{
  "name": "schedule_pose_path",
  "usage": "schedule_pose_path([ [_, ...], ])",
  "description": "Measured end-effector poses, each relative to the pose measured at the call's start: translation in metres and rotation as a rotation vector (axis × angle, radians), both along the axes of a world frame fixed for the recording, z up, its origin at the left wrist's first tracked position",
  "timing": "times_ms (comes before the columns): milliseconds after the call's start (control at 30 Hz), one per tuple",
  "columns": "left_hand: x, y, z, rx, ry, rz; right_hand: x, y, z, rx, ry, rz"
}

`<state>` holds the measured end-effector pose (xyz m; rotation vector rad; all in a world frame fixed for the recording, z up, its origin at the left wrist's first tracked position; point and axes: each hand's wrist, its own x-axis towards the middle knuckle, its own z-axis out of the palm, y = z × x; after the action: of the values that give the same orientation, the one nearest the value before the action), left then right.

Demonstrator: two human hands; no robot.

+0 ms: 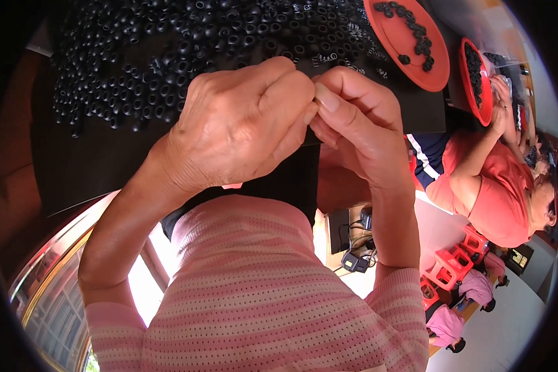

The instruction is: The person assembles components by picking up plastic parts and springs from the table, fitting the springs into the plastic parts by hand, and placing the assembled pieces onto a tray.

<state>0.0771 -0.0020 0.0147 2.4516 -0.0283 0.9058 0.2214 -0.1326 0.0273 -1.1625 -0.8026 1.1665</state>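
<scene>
My left hand [242,124] and my right hand [366,124] meet in front of me over the near edge of the dark table [74,167]. Both are closed, thumbs and fingertips pinched together and touching. Whatever sits between the fingertips is hidden behind them. Just beyond the knuckles lie a great many small black ring-shaped pieces [186,48], hollow in the middle and spread across the table. Among them, past my right hand, are small silvery coiled bits [323,58] that look like springs.
An orange-red plate [392,40] with several black pieces lies at the far right. Farther right is a red bowl [488,93] of black pieces, near a co-worker in a red shirt [502,192]. Red stools [452,266] and other people in pink are behind. Cables and a black adapter [354,261] lie below.
</scene>
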Motion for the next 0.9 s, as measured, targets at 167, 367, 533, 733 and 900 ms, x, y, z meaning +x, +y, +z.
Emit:
schedule_pose_path([
  [167, -0.001, -0.003, 0.003, -0.168, 0.015, -0.015, -0.001, 0.002, -0.005, 0.107, -0.274, -0.052],
  [367, -0.003, -0.007, 0.015, -0.644, 0.199, -0.037, -0.006, 0.001, -0.004, 0.134, -0.462, -0.143],
  [533, -0.002, -0.006, 0.0, -0.35, 0.055, -0.023, -0.007, 0.002, 0.009, 0.004, -0.309, -0.095],
  [733, -0.006, -0.009, 0.003, -0.353, 0.113, -0.026, -0.004, 0.0, 0.007, -0.002, -0.308, -0.048],
  [900, -0.007, -0.012, 0.012, -0.591, 0.183, -0.034, -0.01, 0.003, -0.001, 0.186, -0.572, -0.14],
])
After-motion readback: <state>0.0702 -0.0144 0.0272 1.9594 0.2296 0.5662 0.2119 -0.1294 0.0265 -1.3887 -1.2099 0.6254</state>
